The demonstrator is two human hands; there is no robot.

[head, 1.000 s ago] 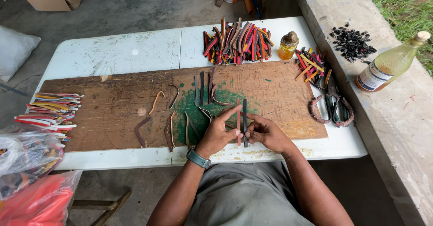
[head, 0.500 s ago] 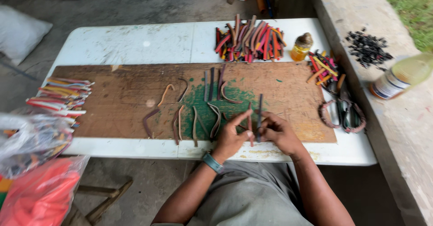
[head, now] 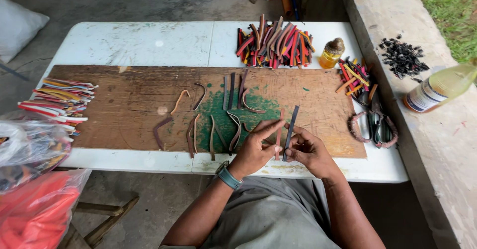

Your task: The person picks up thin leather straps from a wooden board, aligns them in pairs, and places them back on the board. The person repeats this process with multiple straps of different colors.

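Note:
My left hand (head: 256, 147) and my right hand (head: 309, 149) meet over the near edge of a brown wooden board (head: 124, 105). Between them they hold two thin strips upright: a dark grey strip (head: 291, 129) pinched by my right fingers and a reddish-brown strip (head: 279, 137) beside it at my left fingertips. A teal watch (head: 227, 175) sits on my left wrist. Several brown and dark strips (head: 213, 132) lie loose on the board's green-stained patch, just left of my hands.
A white folding table (head: 149, 38) carries the board. A pile of coloured strips (head: 274, 43) and a small amber bottle (head: 331, 54) lie at the back. More strips (head: 354, 75), scissors with wrapped handles (head: 375, 125), striped strips (head: 62, 97), plastic bags (head: 30, 179) and a large bottle (head: 437, 87) surround it.
Both hands stay together at the board's near edge with the strips; the dark strip now tilts slightly right. The camera has shifted a little.

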